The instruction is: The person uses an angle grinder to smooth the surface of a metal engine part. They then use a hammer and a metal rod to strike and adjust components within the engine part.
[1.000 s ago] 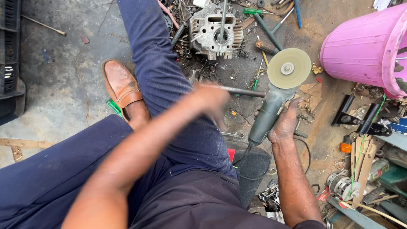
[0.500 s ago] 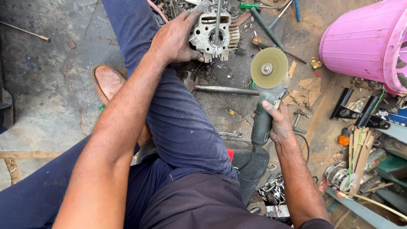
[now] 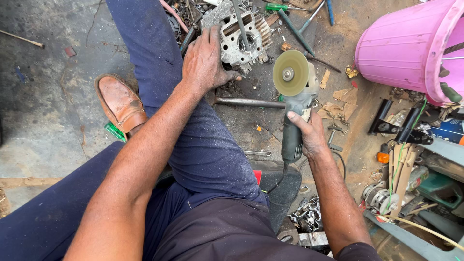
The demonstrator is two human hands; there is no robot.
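My left hand (image 3: pixel 205 60) grips the near left side of a grey metal engine cylinder block (image 3: pixel 244 41) with cooling fins, lying on the ground beyond my knee. My right hand (image 3: pixel 308 135) is wrapped around the dark body of an angle grinder (image 3: pixel 294 104), held above the floor to the right of the block. Its round tan disc (image 3: pixel 290 72) faces up toward me and sits a little apart from the block's fins. The grinder's cable runs down past my lap.
A pink plastic bucket (image 3: pixel 411 43) lies tipped at the top right. A steel rod (image 3: pixel 249 102) rests on the floor between my hands. Screwdrivers (image 3: pixel 295 31), scrap parts and wood strips (image 3: pixel 401 179) crowd the right side. My brown shoe (image 3: pixel 120 102) sits at the left.
My left arm swung forward and took hold of the cylinder block. The grinder rose and shifted nearer the block, and the view moved closer.
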